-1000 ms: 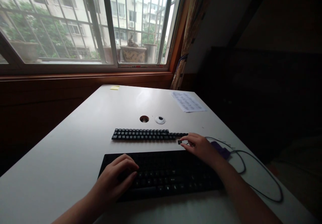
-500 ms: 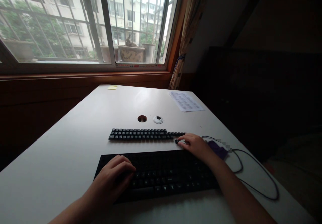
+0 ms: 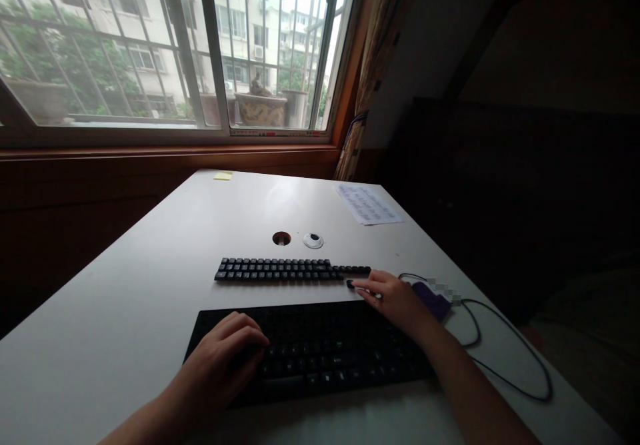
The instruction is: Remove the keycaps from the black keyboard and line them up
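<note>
A black computer keyboard (image 3: 320,338) lies near the front of the white desk. My left hand (image 3: 227,348) rests on its left part, fingers bent together and pressed down on it; the space under the palm is hidden. Beyond the keyboard, loose black keycaps (image 3: 273,270) stand side by side in long rows. One single keycap (image 3: 350,284) sits just in front of the right end of these rows. My right hand (image 3: 390,295) touches this keycap with an outstretched fingertip. Its thumb is apart from the keycap, and nothing is gripped.
Right of my right hand lies a purple object (image 3: 431,300) beside a looping black cable (image 3: 520,338). Farther back are a round desk hole (image 3: 281,238), a white ring-shaped cover (image 3: 313,240), a printed sheet (image 3: 370,204) and a yellow sticky note (image 3: 223,176). A barred window (image 3: 220,52) stands behind the desk (image 3: 125,278).
The right thumb has come away from the single keycap, which was between thumb and finger before; the keycap now sits on the desk. My left hand has stayed in place.
</note>
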Action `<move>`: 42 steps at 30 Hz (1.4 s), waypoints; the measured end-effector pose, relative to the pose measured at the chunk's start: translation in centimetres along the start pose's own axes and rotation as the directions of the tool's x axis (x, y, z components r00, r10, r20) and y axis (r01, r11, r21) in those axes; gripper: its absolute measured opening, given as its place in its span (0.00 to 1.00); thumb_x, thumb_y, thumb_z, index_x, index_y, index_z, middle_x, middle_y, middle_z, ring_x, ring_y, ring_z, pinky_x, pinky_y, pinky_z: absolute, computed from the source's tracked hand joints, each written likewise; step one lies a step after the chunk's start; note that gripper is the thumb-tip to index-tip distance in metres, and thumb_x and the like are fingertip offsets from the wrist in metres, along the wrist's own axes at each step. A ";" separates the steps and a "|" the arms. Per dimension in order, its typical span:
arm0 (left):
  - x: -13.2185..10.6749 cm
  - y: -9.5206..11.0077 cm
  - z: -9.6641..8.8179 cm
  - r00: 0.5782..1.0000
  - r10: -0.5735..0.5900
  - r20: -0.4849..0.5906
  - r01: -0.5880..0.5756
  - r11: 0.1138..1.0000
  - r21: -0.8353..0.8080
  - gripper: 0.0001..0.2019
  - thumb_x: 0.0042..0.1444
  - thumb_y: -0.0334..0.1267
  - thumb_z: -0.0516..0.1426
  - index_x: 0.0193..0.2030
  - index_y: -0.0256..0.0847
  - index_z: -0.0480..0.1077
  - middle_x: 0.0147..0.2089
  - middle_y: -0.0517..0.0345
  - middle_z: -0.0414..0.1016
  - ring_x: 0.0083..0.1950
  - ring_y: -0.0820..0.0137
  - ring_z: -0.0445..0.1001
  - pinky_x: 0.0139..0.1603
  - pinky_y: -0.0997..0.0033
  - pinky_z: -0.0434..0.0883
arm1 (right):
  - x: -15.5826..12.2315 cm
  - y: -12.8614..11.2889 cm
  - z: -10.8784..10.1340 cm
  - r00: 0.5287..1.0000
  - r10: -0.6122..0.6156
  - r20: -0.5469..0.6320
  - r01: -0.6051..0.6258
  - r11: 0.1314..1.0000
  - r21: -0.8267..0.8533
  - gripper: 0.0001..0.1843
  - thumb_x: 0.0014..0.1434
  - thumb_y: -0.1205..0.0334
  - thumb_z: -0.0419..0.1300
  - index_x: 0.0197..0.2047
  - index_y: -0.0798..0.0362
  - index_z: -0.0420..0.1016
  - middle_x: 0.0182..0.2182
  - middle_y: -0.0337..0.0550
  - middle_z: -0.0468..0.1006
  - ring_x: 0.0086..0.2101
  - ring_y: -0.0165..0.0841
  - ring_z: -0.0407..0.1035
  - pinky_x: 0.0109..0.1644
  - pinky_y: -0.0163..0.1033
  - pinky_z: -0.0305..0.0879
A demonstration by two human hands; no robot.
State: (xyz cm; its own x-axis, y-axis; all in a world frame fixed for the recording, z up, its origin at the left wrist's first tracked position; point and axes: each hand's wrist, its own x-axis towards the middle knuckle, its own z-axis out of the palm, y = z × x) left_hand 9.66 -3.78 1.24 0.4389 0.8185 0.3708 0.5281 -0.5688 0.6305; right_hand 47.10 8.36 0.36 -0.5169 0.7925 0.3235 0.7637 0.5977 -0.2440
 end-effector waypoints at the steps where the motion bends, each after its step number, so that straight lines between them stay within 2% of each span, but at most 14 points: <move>1: 0.0 -0.1 0.0 1.000 0.001 0.004 -0.001 1.000 0.002 0.07 0.63 0.28 0.52 0.43 0.42 0.68 0.42 0.54 0.71 0.41 0.69 0.72 0.40 0.69 0.72 | 0.0 0.0 0.0 1.000 -0.014 0.005 0.014 1.000 -0.014 0.12 0.64 0.63 0.58 0.46 0.47 0.81 0.34 0.43 0.75 0.35 0.33 0.70 0.39 0.36 0.65; 9: -0.2 -0.3 0.2 1.000 -0.001 0.015 0.001 1.000 0.008 0.07 0.63 0.28 0.52 0.43 0.42 0.68 0.42 0.55 0.71 0.41 0.69 0.72 0.40 0.70 0.71 | 0.0 -0.1 0.4 0.999 -0.045 -0.018 0.043 0.995 -0.093 0.13 0.64 0.64 0.56 0.49 0.48 0.80 0.33 0.43 0.74 0.33 0.33 0.69 0.36 0.35 0.64; 14: -0.2 -0.4 0.2 1.000 -0.001 0.029 0.000 1.000 0.011 0.08 0.63 0.27 0.52 0.43 0.43 0.68 0.41 0.55 0.71 0.41 0.69 0.71 0.40 0.71 0.71 | 0.1 -0.2 0.6 0.999 -0.035 -0.002 0.035 0.993 -0.112 0.13 0.64 0.63 0.56 0.47 0.47 0.81 0.33 0.43 0.75 0.34 0.33 0.70 0.38 0.36 0.65; 23: -0.3 -0.7 0.5 0.998 0.020 0.057 -0.021 1.000 0.012 0.08 0.63 0.27 0.51 0.42 0.42 0.68 0.40 0.55 0.70 0.40 0.70 0.72 0.38 0.73 0.71 | 0.4 0.1 0.6 0.999 0.045 0.017 -0.043 0.995 -0.094 0.15 0.65 0.61 0.55 0.51 0.43 0.79 0.33 0.42 0.74 0.33 0.32 0.70 0.36 0.34 0.65; 29: 0.0 -0.5 0.4 0.997 0.034 0.065 -0.035 0.999 0.016 0.08 0.63 0.26 0.50 0.40 0.42 0.68 0.39 0.55 0.70 0.37 0.71 0.72 0.34 0.75 0.70 | 0.7 0.3 0.7 0.996 0.073 0.052 -0.070 0.996 -0.061 0.17 0.66 0.62 0.53 0.53 0.42 0.78 0.34 0.41 0.73 0.34 0.32 0.70 0.36 0.34 0.64; 42: 0.0 -0.6 0.4 0.995 0.076 0.063 -0.076 0.997 0.004 0.09 0.63 0.26 0.49 0.41 0.42 0.67 0.38 0.55 0.71 0.37 0.70 0.72 0.33 0.75 0.69 | 0.8 0.4 0.7 0.991 0.103 0.084 -0.102 0.995 -0.024 0.19 0.65 0.65 0.52 0.55 0.40 0.76 0.35 0.40 0.72 0.34 0.32 0.70 0.35 0.34 0.63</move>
State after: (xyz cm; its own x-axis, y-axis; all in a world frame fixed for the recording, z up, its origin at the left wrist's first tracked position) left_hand 9.61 -3.45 0.57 0.5228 0.7663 0.3734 0.4958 -0.6297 0.5981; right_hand 46.76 9.30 -0.10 -0.4657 0.8574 0.2188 0.8214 0.5109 -0.2535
